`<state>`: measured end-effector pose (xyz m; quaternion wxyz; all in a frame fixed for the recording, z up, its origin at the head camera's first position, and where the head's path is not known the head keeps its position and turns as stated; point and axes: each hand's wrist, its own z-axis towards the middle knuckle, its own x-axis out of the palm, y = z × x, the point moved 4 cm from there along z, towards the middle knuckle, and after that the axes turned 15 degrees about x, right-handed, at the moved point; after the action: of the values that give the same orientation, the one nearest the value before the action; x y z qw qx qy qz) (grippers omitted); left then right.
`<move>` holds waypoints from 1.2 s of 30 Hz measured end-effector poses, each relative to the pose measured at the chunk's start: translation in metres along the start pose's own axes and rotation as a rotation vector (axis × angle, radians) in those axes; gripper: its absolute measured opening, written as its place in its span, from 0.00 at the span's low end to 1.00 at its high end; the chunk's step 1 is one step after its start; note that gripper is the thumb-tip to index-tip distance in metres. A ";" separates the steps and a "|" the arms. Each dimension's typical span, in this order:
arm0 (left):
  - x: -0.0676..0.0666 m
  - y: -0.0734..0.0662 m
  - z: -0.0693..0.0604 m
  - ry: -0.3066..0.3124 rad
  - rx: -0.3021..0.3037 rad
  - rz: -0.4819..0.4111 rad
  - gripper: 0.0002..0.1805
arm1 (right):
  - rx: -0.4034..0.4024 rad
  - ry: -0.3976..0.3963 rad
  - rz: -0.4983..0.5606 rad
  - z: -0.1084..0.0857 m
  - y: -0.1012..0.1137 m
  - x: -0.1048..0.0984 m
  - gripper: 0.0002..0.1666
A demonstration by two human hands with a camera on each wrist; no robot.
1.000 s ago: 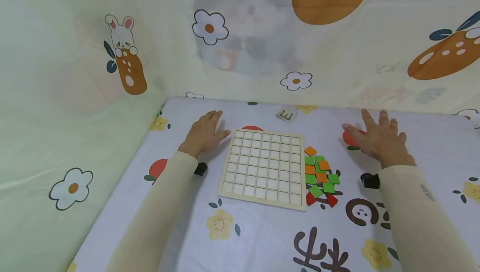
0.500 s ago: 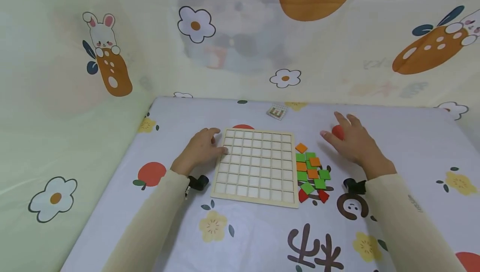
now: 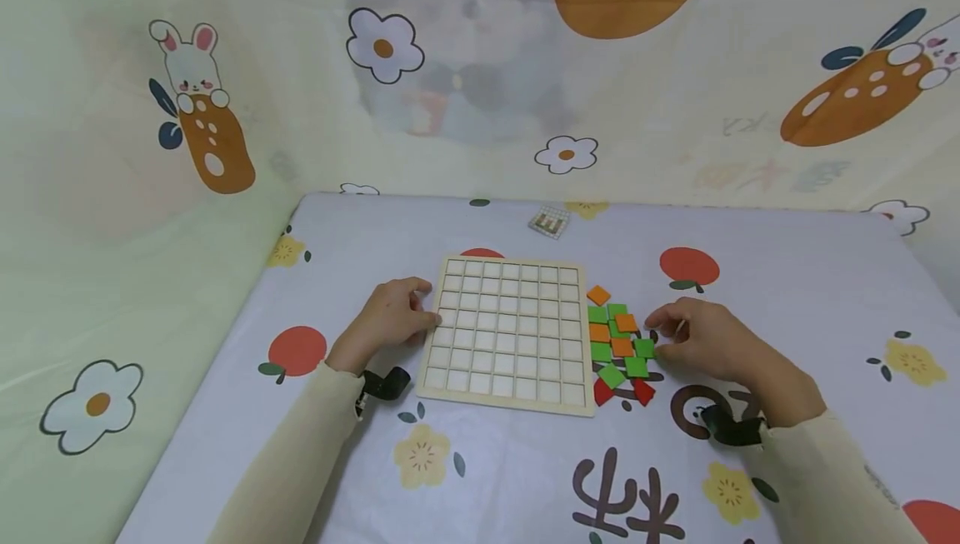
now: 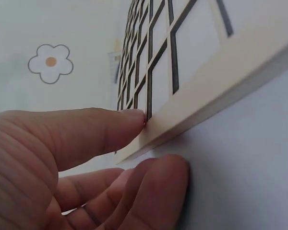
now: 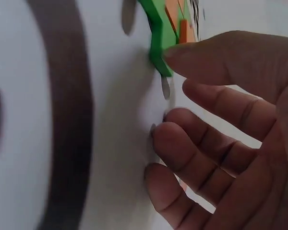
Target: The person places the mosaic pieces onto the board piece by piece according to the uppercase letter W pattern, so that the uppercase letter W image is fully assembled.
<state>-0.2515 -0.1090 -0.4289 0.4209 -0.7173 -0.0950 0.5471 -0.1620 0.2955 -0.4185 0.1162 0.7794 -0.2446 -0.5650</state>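
Observation:
A square wooden board (image 3: 510, 404) with a grid of white cells lies flat on the table. At its left edge is my left hand (image 3: 384, 317); the left wrist view shows the thumb (image 4: 129, 125) touching the rim, with the other fingers loosely bent below and apart from it. Loose green, orange and red square tiles lie along the board's right side, some overlapping. My right hand (image 3: 708, 342) is low beside them. Its thumb (image 5: 182, 60) is at a green tile (image 5: 169, 36), seemingly touching it, while the other fingers hang loosely curled with nothing between them.
A small patterned card or packet (image 3: 550, 222) lies behind the board, near the back wall of printed cloth. An orange tile (image 3: 597, 295) is farthest back in the pile, and a red tile (image 3: 643, 392) is near the front. Printed cloth also rises at the left.
My right hand has come forward and down, from beyond the tiles to their right side. My left hand has moved slightly toward me and to the board's left edge. The view has shifted a little.

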 end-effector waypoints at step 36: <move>0.015 0.006 0.001 -0.105 0.000 -0.205 0.26 | -0.016 0.001 0.368 -0.006 0.000 0.011 0.14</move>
<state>-0.2490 -0.1034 -0.4434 0.4688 -0.6743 -0.1898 0.5381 -0.1533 0.2894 -0.4254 0.2239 0.7209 -0.3785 -0.5356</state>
